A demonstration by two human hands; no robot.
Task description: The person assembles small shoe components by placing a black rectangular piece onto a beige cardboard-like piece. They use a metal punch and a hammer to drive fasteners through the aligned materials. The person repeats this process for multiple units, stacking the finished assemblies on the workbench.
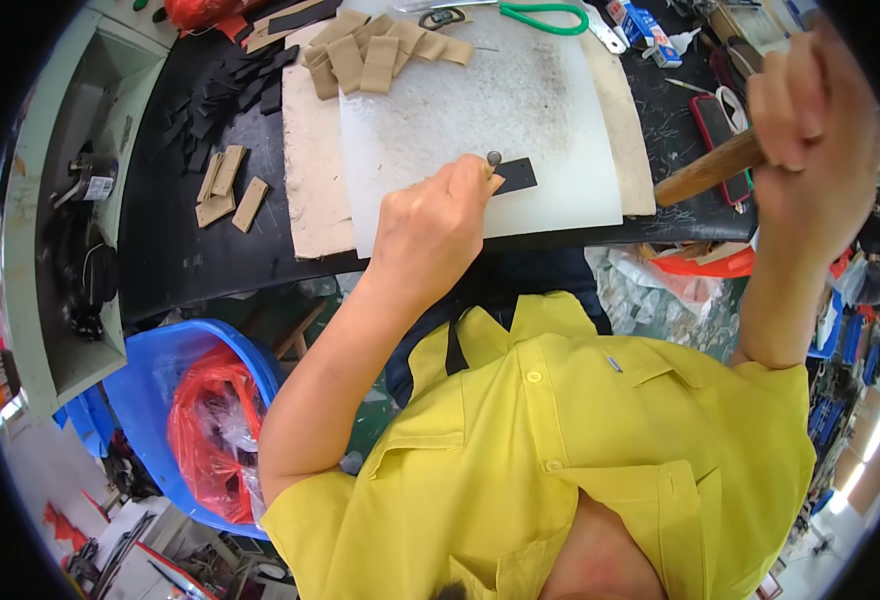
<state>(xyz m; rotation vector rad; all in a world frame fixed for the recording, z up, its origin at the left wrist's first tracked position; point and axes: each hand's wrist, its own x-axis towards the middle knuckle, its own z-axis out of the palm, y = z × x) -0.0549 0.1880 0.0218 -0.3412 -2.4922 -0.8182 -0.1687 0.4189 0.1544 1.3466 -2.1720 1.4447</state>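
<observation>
Here's my left hand (pixel 435 220), clenched around a small metal punch (pixel 495 158), its round end poking up past my fingers! Right by those fingertips sits the black strip (pixel 519 176), flat on the white sheet (pixel 550 110), its left end partly covered by my hand; whether the punch's lower end touches it, I can't tell. And over on the other side, up goes my right hand (pixel 810 130), wrapped round a wooden handle (pixel 710 168) that slants down toward my left; whatever head it carries, I can't make out. Beyond my left hand, tan strips (pixel 380 55) pile up at the sheet's far edge, with black strips (pixel 225 95) heaped farther left on the table (pixel 210 262) and more tan pieces (pixel 228 180) nearer. Green-handled scissors (pixel 545 25) lie beyond both hands, and a red-edged phone (pixel 715 130) rests just beside my right!
</observation>
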